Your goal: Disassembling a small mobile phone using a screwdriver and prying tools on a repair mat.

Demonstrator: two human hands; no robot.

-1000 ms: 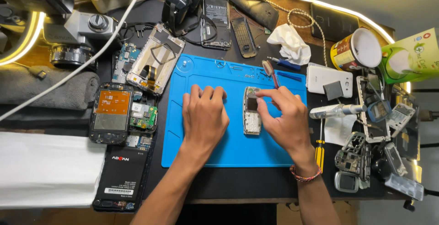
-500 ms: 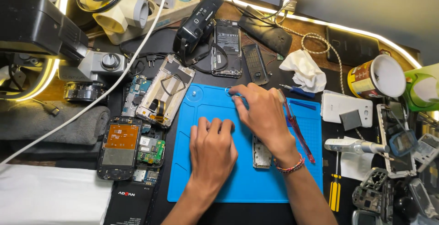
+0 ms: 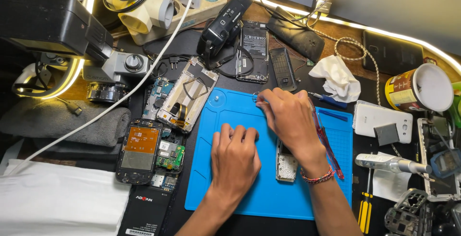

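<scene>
Tweezers point(image 3: 259, 100) — pinched in right fingers point(image 3: 269, 102)

I see open room on the blue mat point(image 3: 225, 121) at its lower left and lower right corners. My left hand point(image 3: 235, 161) and right hand point(image 3: 288, 118) fill its middle. Opened phones point(image 3: 185, 94) crowd the left edge; a red tool point(image 3: 326, 142) lies along the right.

The flat rubber work mat point(image 3: 230, 188) is bright blue. The small stripped phone frame point(image 3: 286, 166) on it is pale grey-white. A beaded wrist bracelet point(image 3: 318, 177) shows red and blue. The opened phone's square inner panel point(image 3: 139, 140) is orange, beside a green circuit board point(image 3: 170, 157). The crumpled tissue point(image 3: 338, 80) is white.
</scene>
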